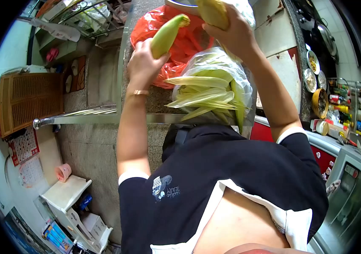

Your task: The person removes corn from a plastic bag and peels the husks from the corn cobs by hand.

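My left hand [144, 65] is wrapped round the lower part of a green corn ear [166, 36], whose cut end points up and to the right. A second, yellower corn ear [212, 13] is in my right hand [236, 34], near the top edge. Under my left hand lies a red plastic bag [157, 21] on the stone counter [157, 101]. Pale green husks [204, 91] are heaped in a clear plastic bag [242, 80] close to my body. Part of a bowl [182, 4] shows behind the ears.
A metal rail [76, 113] runs left from the counter. To the right stand small dishes [313, 62], a round basket [319, 103], a bottle rack [350, 101] and a lidded pan [326, 38]. A white shelf [68, 192] is at the lower left.
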A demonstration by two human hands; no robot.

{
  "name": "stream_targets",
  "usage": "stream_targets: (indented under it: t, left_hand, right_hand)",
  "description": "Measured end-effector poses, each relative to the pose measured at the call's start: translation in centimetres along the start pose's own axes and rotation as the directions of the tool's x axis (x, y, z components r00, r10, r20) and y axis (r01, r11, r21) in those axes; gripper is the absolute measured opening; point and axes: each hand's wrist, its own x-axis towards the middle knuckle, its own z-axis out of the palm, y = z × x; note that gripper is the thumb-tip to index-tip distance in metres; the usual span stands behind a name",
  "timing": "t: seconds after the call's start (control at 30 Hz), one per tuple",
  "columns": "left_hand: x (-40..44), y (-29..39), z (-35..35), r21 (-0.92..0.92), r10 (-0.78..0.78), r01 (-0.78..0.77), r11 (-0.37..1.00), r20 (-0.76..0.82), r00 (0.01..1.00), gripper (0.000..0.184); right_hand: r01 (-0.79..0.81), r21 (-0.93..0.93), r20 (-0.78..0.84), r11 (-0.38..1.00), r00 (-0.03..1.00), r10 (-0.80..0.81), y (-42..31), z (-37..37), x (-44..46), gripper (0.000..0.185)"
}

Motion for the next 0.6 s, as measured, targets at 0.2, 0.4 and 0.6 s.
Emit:
stream_targets:
  t: [0.2,0.4,0.6]
  left_hand:
    - [3.9,0.2,7.4,0.559,0.005,-0.190,0.807,0.316,0.949,0.065]
    - [-0.6,9.5,3.1,-0.211,0.605,-0.577,0.789,0.107,0.789,0.068]
    - [-4.5,13.4,3.8,-0.227,0.624,-0.612,0.757,0.529,0.575,0.067]
  right_hand:
    - [-0.380,0.175,0.427,0.908,0.860,0.277,4.4,-4.8,-8.7,0.066]
    - [-0.154,-0.153,0.524,0.976,0.825,0.213,4.2,-6.8,-16.0,0.060]
    - [-0.086,-0.090,0.509,0.992,0.852,0.120,4.0,-6.8,-18.6,0.053]
